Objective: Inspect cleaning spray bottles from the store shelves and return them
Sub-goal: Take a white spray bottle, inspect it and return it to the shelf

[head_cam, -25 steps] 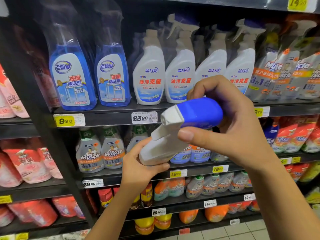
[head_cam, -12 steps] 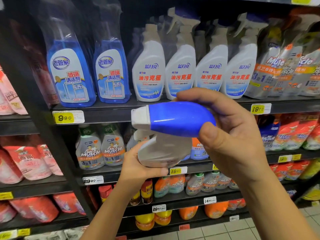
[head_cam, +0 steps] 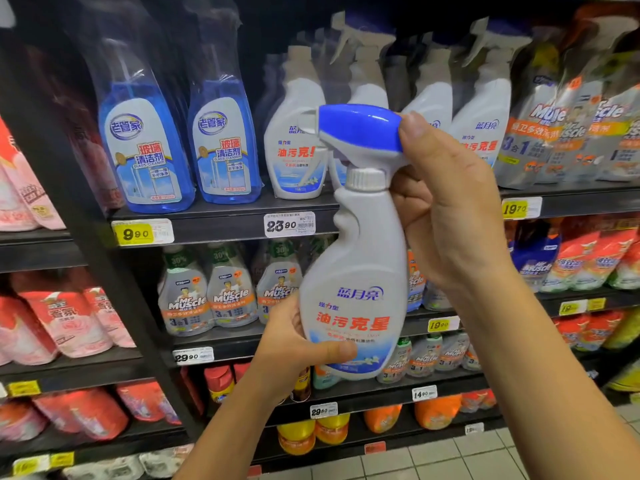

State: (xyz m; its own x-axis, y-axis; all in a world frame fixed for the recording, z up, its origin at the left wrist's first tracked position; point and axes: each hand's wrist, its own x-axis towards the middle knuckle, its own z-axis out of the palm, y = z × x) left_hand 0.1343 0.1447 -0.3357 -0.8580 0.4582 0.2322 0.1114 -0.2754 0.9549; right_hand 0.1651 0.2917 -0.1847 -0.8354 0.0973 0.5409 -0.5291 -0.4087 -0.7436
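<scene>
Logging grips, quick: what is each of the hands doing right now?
Left hand: holding the spray bottle at its base.
Right hand: holding the same bottle around its neck.

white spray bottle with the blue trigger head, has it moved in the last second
Yes. The white spray bottle with a blue trigger head has swung upright: its head now stands above the white 23.90 price tag, its base well below it.

A yellow price tag [head_cam: 135, 233], pink refill pouches [head_cam: 69, 323], orange bottles [head_cam: 436, 415] above tiled floor [head_cam: 485, 455].
</scene>
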